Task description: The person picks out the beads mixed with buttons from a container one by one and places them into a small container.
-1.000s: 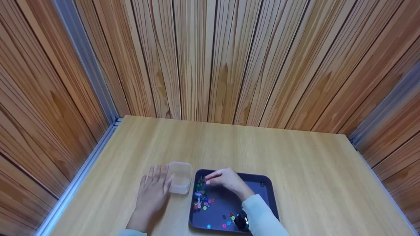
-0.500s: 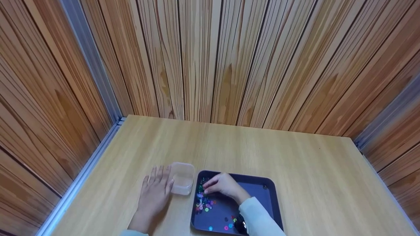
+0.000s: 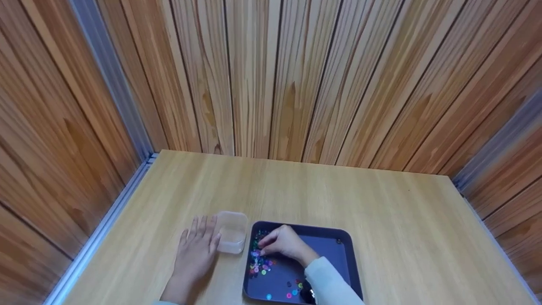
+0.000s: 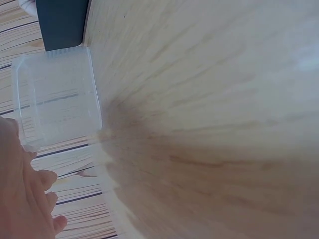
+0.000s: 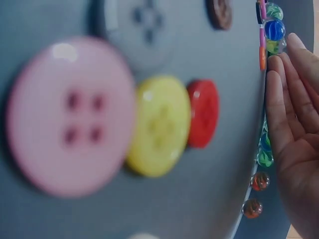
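My left hand [image 3: 197, 254] lies with straight fingers beside a clear plastic container [image 3: 232, 245], its fingertips and thumb right at the container's side. In the left wrist view, the container [image 4: 60, 99] shows its see-through walls. My right hand [image 3: 288, 245] reaches into a dark tray [image 3: 326, 262], thumb and fingertips low over the glass marbles and colourful buttons heaped along its left side. Close to those fingertips, in the right wrist view, are a blue marble [image 5: 275, 30] and a yellow-green marble [image 5: 275, 46]. Thumb and fingers stand a little apart.
Near the tray's front lie loose buttons, among them a pink button [image 5: 72, 114], a yellow button [image 5: 159, 127] and a red button [image 5: 203, 113]. One dark marble [image 3: 338, 241] sits at the tray's far right corner. Wood-plank walls [image 3: 292, 84] enclose the table [image 3: 381, 212].
My right hand has come down and slightly toward me along the tray's left side, over the heap. The left hand and the container have stayed in place.
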`<action>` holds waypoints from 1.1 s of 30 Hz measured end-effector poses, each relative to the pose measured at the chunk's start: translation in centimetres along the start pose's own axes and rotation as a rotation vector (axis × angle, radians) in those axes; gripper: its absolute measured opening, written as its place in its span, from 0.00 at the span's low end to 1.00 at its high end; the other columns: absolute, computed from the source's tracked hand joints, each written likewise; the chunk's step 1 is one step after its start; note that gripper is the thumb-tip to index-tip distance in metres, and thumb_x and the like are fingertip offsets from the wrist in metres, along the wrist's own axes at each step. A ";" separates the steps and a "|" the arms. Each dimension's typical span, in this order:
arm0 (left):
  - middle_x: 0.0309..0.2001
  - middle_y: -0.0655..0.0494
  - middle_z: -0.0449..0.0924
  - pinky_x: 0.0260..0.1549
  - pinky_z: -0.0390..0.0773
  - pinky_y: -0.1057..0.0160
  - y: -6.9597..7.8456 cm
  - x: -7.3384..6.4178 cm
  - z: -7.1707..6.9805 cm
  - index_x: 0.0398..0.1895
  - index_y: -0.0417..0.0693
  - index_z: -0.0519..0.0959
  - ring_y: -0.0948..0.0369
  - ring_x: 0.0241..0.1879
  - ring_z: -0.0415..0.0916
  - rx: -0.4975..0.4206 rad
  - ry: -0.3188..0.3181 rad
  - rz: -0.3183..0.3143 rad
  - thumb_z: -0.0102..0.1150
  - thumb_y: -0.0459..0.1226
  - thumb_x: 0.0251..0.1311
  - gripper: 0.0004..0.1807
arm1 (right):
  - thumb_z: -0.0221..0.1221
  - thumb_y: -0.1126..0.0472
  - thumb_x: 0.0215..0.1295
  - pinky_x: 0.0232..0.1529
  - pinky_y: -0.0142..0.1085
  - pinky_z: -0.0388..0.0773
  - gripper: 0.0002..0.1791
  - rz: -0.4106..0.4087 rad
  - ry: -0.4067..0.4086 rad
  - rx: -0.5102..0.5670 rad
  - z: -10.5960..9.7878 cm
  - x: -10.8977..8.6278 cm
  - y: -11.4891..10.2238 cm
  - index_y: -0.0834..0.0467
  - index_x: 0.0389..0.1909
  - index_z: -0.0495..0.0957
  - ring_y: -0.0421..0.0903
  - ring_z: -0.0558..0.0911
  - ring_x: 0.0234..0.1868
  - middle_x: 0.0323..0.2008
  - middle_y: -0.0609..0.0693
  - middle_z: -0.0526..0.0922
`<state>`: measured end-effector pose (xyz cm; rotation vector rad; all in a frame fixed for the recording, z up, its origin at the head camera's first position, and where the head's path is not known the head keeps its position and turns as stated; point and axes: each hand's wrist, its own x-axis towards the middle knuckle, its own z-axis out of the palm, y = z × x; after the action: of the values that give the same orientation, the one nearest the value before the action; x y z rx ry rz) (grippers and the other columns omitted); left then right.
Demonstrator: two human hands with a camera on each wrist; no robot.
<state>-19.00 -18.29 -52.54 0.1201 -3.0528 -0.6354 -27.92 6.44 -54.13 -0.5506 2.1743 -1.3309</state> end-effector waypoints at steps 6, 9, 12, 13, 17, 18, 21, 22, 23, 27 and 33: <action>0.74 0.47 0.43 0.68 0.37 0.40 0.0 0.1 0.3 0.73 0.55 0.46 0.46 0.73 0.34 0.001 -0.009 -0.003 0.29 0.54 0.70 0.32 | 0.71 0.62 0.44 0.36 0.28 0.80 0.09 -0.020 0.009 -0.077 0.1 0.2 0.0 0.52 0.31 0.87 0.38 0.85 0.33 0.30 0.44 0.87; 0.74 0.47 0.41 0.68 0.36 0.40 0.0 0.2 0.2 0.73 0.55 0.45 0.46 0.73 0.32 -0.013 -0.028 -0.011 0.28 0.55 0.69 0.32 | 0.71 0.63 0.44 0.36 0.28 0.80 0.09 -0.018 0.013 -0.105 0.2 0.2 -0.2 0.51 0.30 0.87 0.37 0.84 0.34 0.30 0.43 0.87; 0.74 0.47 0.42 0.67 0.37 0.40 -0.1 0.2 0.2 0.73 0.56 0.45 0.46 0.73 0.33 -0.006 -0.021 -0.010 0.29 0.55 0.70 0.32 | 0.70 0.62 0.46 0.36 0.28 0.80 0.08 -0.019 0.001 -0.129 0.3 0.3 -0.3 0.50 0.30 0.87 0.37 0.84 0.33 0.29 0.43 0.87; 0.74 0.47 0.42 0.68 0.37 0.40 -0.1 0.1 0.2 0.73 0.56 0.45 0.46 0.73 0.34 -0.002 -0.015 -0.009 0.29 0.55 0.70 0.32 | 0.70 0.62 0.46 0.35 0.28 0.80 0.08 -0.022 -0.003 -0.135 0.3 0.3 -0.4 0.50 0.30 0.87 0.37 0.84 0.33 0.29 0.42 0.87; 0.74 0.46 0.43 0.67 0.38 0.40 -0.2 0.1 0.2 0.73 0.56 0.47 0.45 0.73 0.35 -0.003 -0.003 -0.005 0.30 0.54 0.70 0.31 | 0.70 0.61 0.46 0.34 0.29 0.80 0.06 -0.008 0.003 -0.114 0.3 0.2 -0.3 0.50 0.29 0.87 0.38 0.84 0.32 0.28 0.43 0.87; 0.74 0.46 0.43 0.67 0.37 0.40 -0.2 0.1 0.2 0.73 0.56 0.47 0.45 0.73 0.34 -0.006 -0.005 -0.004 0.29 0.54 0.70 0.32 | 0.70 0.61 0.46 0.35 0.29 0.80 0.06 0.002 0.012 -0.093 0.2 0.2 -0.2 0.50 0.28 0.87 0.38 0.84 0.32 0.28 0.43 0.87; 0.74 0.46 0.43 0.68 0.37 0.40 -0.2 0.1 0.3 0.73 0.56 0.46 0.45 0.73 0.34 -0.002 -0.010 -0.004 0.25 0.57 0.69 0.33 | 0.70 0.60 0.46 0.39 0.31 0.80 0.07 0.034 0.044 0.006 -0.1 0.0 0.0 0.52 0.30 0.87 0.40 0.85 0.34 0.30 0.46 0.87; 0.74 0.46 0.42 0.68 0.38 0.40 -0.2 0.1 0.3 0.73 0.56 0.46 0.45 0.73 0.34 0.001 -0.012 -0.005 0.23 0.59 0.68 0.34 | 0.70 0.60 0.46 0.40 0.31 0.80 0.08 0.042 0.055 0.048 -0.2 0.0 0.0 0.53 0.31 0.87 0.40 0.85 0.36 0.31 0.47 0.87; 0.74 0.46 0.42 0.68 0.37 0.40 -0.2 0.1 0.3 0.73 0.56 0.45 0.45 0.73 0.34 0.004 -0.014 -0.006 0.21 0.60 0.68 0.35 | 0.70 0.59 0.47 0.43 0.32 0.80 0.09 0.053 0.062 0.094 -0.4 -0.1 0.0 0.54 0.32 0.87 0.41 0.85 0.37 0.32 0.48 0.87; 0.74 0.47 0.41 0.68 0.38 0.40 -0.2 0.2 0.3 0.73 0.57 0.44 0.46 0.73 0.33 0.012 -0.025 -0.010 0.14 0.63 0.64 0.38 | 0.69 0.55 0.49 0.49 0.37 0.79 0.17 0.089 0.074 0.282 -1.0 -0.3 -0.2 0.58 0.40 0.84 0.44 0.84 0.42 0.39 0.51 0.86; 0.74 0.47 0.42 0.68 0.38 0.40 -0.3 0.0 0.3 0.73 0.58 0.42 0.46 0.73 0.33 -0.003 -0.002 0.007 0.19 0.61 0.67 0.35 | 0.65 0.64 0.54 0.51 0.36 0.78 0.17 0.057 0.081 0.688 -1.2 -0.8 -1.3 0.66 0.46 0.80 0.45 0.84 0.45 0.40 0.53 0.85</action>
<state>-18.97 -18.45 -52.91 0.1092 -3.0529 -0.6403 -28.01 7.20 -52.34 -0.1606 1.6115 -1.9513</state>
